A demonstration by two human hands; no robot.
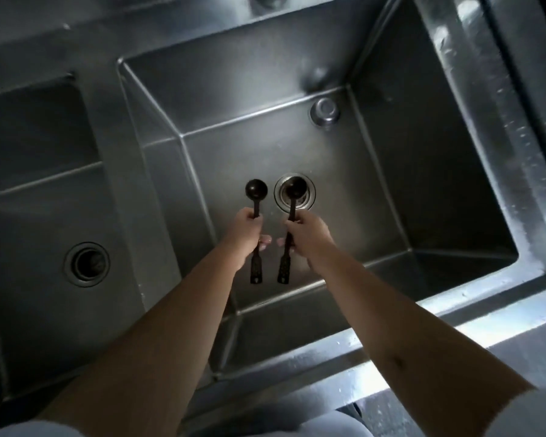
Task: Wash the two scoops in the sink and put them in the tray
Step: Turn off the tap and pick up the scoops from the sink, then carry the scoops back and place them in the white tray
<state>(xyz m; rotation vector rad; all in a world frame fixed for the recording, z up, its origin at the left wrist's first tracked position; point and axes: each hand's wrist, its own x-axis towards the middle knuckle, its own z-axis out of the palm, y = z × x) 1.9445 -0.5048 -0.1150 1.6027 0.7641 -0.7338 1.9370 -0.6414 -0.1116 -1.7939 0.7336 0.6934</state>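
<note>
Two black scoops hang side by side over the middle of the steel sink, bowls pointing far, handles near. The left scoop is gripped by the left hand, the right scoop by the right hand, its bowl over the drain. Fingers are curled shut around each handle, hiding its middle. Marks on the handle ends are too small to read. Both forearms reach forward, nearly parallel. A second basin lies left.

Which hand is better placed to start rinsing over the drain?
Right. The right hand holds its black plastic scoop over the round metal drain; the left hand's scoop sits beside it.
</note>
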